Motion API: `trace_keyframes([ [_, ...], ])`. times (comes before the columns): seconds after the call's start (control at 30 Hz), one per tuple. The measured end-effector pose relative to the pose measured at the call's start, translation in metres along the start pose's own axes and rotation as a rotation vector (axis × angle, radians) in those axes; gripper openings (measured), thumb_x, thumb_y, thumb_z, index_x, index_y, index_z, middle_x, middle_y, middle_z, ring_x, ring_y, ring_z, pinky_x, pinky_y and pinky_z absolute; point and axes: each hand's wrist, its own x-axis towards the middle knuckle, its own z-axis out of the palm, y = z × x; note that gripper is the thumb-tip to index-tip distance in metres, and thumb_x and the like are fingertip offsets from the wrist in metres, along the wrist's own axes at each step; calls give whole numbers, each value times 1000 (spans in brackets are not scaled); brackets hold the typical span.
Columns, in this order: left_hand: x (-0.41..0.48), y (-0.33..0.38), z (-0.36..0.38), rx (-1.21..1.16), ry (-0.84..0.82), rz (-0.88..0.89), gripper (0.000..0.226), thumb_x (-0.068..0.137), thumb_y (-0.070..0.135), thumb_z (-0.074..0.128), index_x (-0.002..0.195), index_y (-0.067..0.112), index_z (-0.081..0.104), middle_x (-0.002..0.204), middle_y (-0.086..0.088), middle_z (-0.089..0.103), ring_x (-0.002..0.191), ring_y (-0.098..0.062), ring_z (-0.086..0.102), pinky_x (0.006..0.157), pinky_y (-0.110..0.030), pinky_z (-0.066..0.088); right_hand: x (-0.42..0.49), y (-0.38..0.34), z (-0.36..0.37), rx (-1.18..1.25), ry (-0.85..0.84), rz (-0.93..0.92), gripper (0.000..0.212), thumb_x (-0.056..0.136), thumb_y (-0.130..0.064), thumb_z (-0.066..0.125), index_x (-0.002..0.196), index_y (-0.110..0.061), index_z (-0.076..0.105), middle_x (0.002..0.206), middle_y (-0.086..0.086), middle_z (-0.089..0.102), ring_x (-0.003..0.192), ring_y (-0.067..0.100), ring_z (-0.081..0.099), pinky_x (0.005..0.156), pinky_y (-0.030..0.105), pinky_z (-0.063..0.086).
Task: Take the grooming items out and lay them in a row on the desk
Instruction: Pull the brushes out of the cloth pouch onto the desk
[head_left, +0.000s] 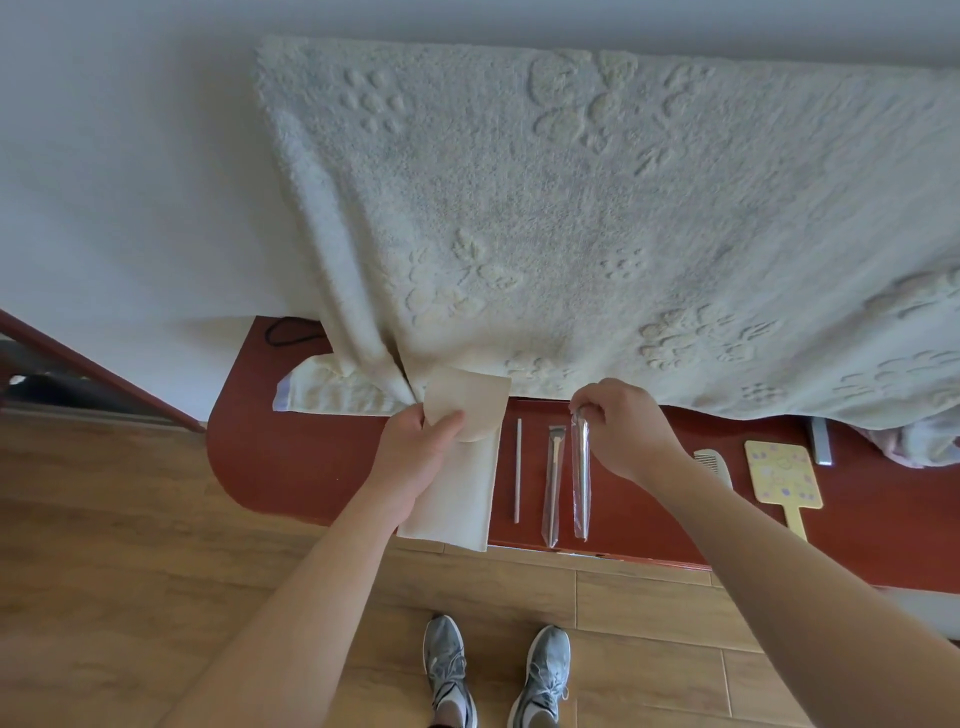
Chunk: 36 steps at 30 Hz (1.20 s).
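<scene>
Right hand (621, 426) atop sleeved tool (581, 483)

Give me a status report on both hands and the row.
Left hand grips beige fabric pouch. Right hand pinches slim metal tool in clear sleeve, above red-brown desk. Nothing in the way.

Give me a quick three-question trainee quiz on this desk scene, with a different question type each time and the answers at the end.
1. True or false: the left hand holds the beige fabric pouch.
2. The right hand pinches the slim tool in clear plastic wrap at: A) its top end B) its middle C) its bottom end.
3. Fill in: on the red-brown desk, the thin silver rod lies just to the ___ of the pouch.
Key: 1 true; 2 A; 3 right.
</scene>
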Motion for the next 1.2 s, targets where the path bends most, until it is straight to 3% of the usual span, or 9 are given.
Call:
trace_keyframes([
  [0.1,7,-8,-5,31,52,9,14,88,27,66,96,16,71,93,-1,73,88,-15,66,71,-27,46,2,10,11,-9,-28,57,26,91,-5,45,94,-16,69,90,-2,62,81,14,57,70,23,43],
  [0.3,25,-32,-20,38,163,-31,11,88,25,66,95,16,69,90,2,71,79,-12,64,66,-26,47,9,36,31,-34,-76,167,26,90,-8,45,93,-19,68,93,-3,63,82,14,55,71,24,40],
  [0.47,42,-57,-30,60,215,-66,8,87,22,67,92,16,70,84,4,71,76,-12,65,63,-25,48,16,53,47,-32,-95,247,25,89,-7,46,90,-23,66,80,-10,59,73,11,56,61,22,37],
  [0.6,56,-74,-33,92,244,-92,11,83,22,68,85,11,68,75,-1,67,67,-13,58,58,-28,43,22,63,61,-39,-103,263,26,89,-8,46,95,-23,66,87,-7,62,78,12,56,67,26,40],
  [0.77,70,-92,-35,137,249,-123,26,75,29,68,85,6,66,85,-15,69,66,-16,58,57,-33,44,23,76,78,-54,-99,281,24,91,-11,45,95,-24,65,92,-5,65,78,14,57,67,28,45],
  [1.03,80,-101,-35,407,285,-11,27,85,40,62,81,13,60,75,1,65,70,-16,63,57,-29,43,21,86,94,-114,-69,244,25,93,-11,44,102,-18,66,98,-1,60,89,18,55,75,26,40],
  [1.2,80,-101,-34,494,306,36,24,90,34,61,88,10,57,79,0,63,74,-16,62,60,-30,46,19,85,97,-128,-34,220,24,91,-8,46,102,-14,66,96,1,59,92,21,56,78,30,45],
])
